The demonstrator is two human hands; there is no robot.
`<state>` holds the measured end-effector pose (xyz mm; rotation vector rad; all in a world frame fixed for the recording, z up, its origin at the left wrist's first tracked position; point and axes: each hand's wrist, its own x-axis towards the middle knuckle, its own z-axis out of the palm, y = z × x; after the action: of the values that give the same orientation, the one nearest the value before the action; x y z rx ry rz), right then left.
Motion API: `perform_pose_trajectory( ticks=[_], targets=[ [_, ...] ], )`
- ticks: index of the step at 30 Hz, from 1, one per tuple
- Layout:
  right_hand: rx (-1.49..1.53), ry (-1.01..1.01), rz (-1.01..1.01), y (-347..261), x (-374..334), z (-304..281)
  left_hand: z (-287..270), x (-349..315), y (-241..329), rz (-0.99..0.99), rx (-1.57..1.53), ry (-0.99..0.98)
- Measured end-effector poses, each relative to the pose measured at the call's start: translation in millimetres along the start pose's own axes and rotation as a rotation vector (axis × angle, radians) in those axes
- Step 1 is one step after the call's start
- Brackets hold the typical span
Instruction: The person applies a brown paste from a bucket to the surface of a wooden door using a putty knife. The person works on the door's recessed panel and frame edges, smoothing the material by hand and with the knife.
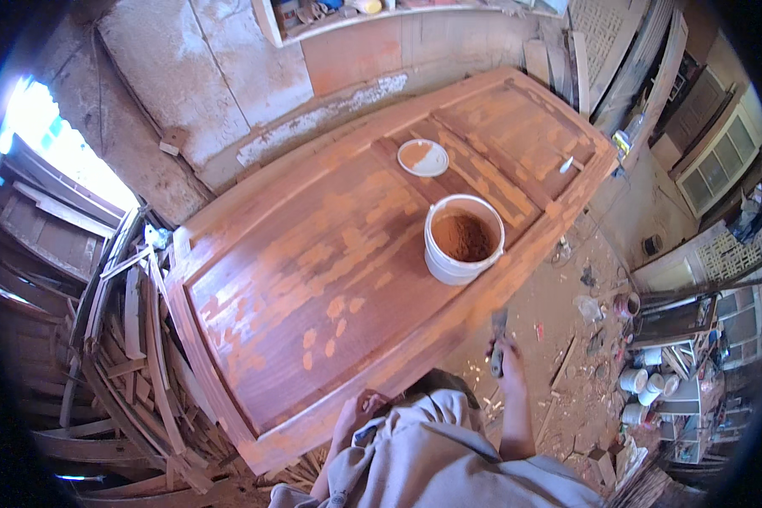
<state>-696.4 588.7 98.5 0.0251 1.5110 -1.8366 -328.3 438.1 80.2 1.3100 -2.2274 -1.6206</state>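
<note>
1. At six o'clock, with the middle of the view as hub, the left hand is curled at the door's near edge, just beside the grey clothing; whether it grips anything I cannot tell.
2. Toward half past four, the right hand is wrapped around the handle of a putty knife, its blade pointing up toward twelve, over the littered floor.
3. Across the centre lies a panelled reddish-brown wooden door, running from about eight o'clock to two, blotched with orange patches.
4. Just short of three o'clock, a white bucket stands upright on the door — inside it, orange-brown paste.
5. Beyond the bucket, at one o'clock, a round white lid lies on the door, partly smeared with orange.
6. At two o'clock a small white object rests near the door's far end; its kind is unclear.
7. Farther out: wood strips heaped at eight, white containers grouped at four, a paned frame near half past two — and a shelf just before twelve.
</note>
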Motion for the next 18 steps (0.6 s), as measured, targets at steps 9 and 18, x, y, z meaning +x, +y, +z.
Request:
perform_pose_trajectory(
  ticks=[9,18],
  targets=[
    [-0.261,0.041,0.072,2.2,-32.1,34.5,-46.1,28.2,2.5,-0.130,-0.142,0.188],
    [-0.205,0.029,-0.100,-82.8,112.1,70.2,-29.9,94.7,29.3,-0.190,-0.275,0.463]
  ],
)
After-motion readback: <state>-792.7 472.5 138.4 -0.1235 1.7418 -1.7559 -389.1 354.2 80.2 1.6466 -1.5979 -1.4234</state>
